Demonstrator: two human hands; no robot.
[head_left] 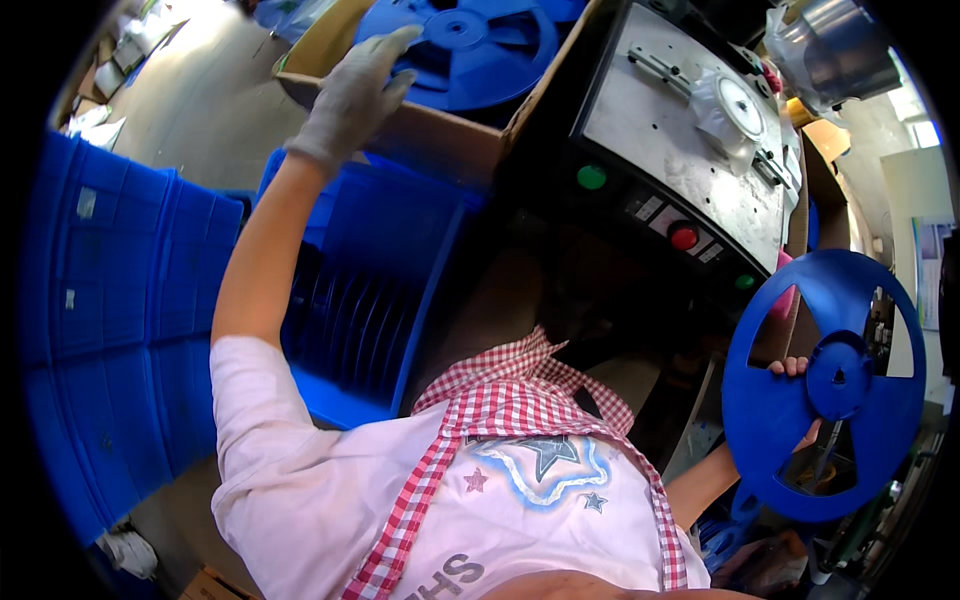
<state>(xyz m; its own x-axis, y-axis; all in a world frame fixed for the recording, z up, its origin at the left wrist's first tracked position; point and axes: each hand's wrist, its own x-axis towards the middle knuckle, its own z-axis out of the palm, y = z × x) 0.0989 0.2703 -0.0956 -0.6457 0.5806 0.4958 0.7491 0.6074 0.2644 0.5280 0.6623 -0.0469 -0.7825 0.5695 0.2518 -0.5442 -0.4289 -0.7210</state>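
My left hand [355, 100], in a grey glove, reaches over the near left side of a cardboard box [440, 140]. Its fingers are stretched out with the thumb apart, close to a blue plastic reel [500, 65] lying in the box; whether the fingertips touch it I cannot tell. Off to the right, my bare right hand [790, 368] grips another blue plastic reel [750, 420] near its hub, held upright. Fingers show through one of its cut-out windows, while the reel hides part of the hand.
A bench machine [650, 110] with a metal top, green and red buttons and a white round part [740, 105] stands ahead. Below the box, a blue crate [345, 400] holds several dark discs in a row. Stacked blue crates [110, 290] rise at the left.
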